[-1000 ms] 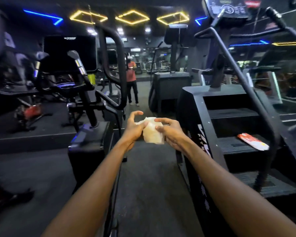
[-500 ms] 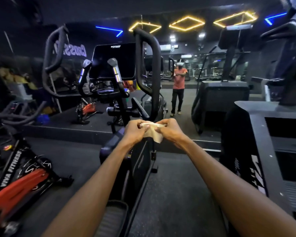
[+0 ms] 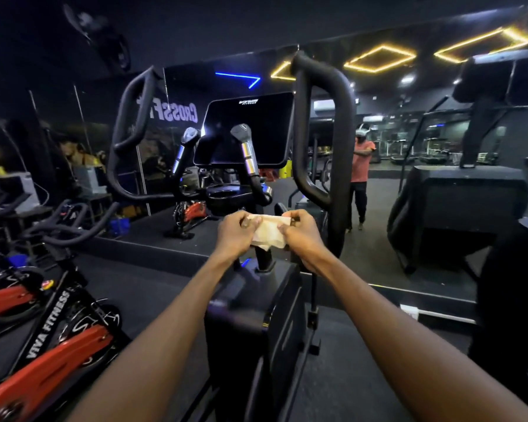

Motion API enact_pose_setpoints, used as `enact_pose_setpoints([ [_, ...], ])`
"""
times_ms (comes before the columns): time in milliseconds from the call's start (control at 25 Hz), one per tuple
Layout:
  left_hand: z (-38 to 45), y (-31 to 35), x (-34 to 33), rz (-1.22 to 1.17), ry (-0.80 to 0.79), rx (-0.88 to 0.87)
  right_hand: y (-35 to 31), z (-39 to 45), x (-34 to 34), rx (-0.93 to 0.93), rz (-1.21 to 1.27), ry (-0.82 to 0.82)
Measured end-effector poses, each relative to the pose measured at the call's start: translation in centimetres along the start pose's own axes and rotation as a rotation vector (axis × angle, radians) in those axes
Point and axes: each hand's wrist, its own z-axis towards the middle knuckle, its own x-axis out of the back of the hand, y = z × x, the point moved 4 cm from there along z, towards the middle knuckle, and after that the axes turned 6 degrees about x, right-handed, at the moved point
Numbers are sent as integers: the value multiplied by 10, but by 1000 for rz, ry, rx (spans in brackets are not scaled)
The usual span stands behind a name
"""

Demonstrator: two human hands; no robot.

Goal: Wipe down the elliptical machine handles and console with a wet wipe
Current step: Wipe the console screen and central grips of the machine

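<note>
Both arms reach forward over the elliptical's dark housing (image 3: 256,324); the left hand (image 3: 237,231) and the right hand (image 3: 302,236) meet in front of the chest, each with fingers and thumb curled and pinching one side of the wet wipe (image 3: 269,231), which hangs between them, touching nothing on the machine.

The risks, as I judge them, start at the hands; the wipe is held only by its edges, so a hard pull while spreading it could tear it, or one pinch could slip and drop it onto the floor, where it would pick up grit; if it stays bunched, only a small patch would meet each surface and the strokes would leave streaks; a dripping wipe on the console screen (image 3: 247,129) could leave moisture at its edges. The reach is also long; stretching past the housing to the far grips could upset balance, and the red spin bike (image 3: 43,354) stands close on the left.

The wipe itself looks pale, cream-white, soft and partly folded, with a creased lower corner drooping below the fingers; how wet it is cannot be told. Beyond it stand the two short grips with metallic bands (image 3: 247,153), the dark, unlit console behind them, and the tall looped black handles (image 3: 323,132) on either side; none is yet touched.
</note>
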Motion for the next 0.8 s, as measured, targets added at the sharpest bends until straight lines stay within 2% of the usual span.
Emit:
enact_pose_setpoints([
  [120,41,-18,2,-29,86,56,13,33,-27,-2,27,59],
  [240,76,-30,-7,-48,102,65,22,66,-43,-12,6,121],
  [440,129,-26,-24,-52,114,13,20,128,-58,88,-117,206],
  [600,177,-11,-28,-101,231,-59,-4,179,-62,150,-94,270],
  [720,208,-6,-27,-154,286,-54,-23,207,-81,328,-189,241],
  [800,219,-6,-30,-189,316,-53,-26,225,-104,335,-268,121],
])
